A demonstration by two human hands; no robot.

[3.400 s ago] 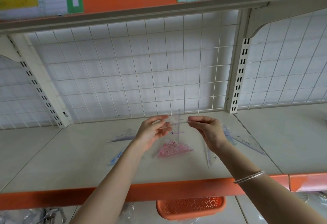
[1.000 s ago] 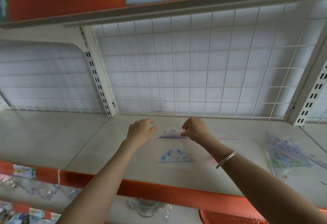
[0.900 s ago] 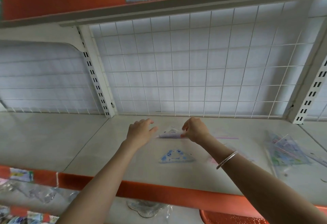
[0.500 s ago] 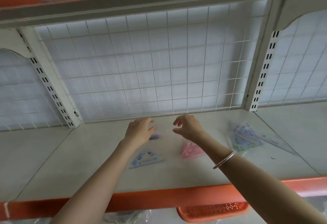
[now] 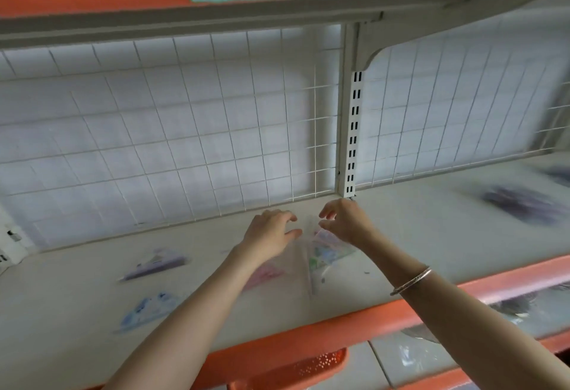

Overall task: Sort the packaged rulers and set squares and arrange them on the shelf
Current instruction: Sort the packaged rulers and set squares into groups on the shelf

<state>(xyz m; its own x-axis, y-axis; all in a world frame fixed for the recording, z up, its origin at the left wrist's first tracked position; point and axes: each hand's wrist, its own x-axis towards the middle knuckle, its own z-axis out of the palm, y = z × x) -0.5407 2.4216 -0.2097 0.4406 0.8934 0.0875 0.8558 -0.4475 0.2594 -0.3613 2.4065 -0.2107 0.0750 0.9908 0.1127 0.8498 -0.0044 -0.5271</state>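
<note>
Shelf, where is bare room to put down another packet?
Free: the stretch between the right hand and the blurred purple pile, and the back left corner beside the purple set square packet. Crowded: by the left hand, where the pink packet and clear packet lie.

Found a heap of packets (image 5: 328, 255) on the shelf (image 5: 431, 235), just before the upright post (image 5: 348, 130), under the left hand (image 5: 271, 230) and right hand (image 5: 347, 220). Noted a second packet (image 5: 268, 274) left of the post, a third packet (image 5: 157, 263) farther left, a fourth packet (image 5: 148, 312) farther left again at the front edge, a blurred packet (image 5: 524, 204) well right, and a basket (image 5: 308, 368) below.
</note>
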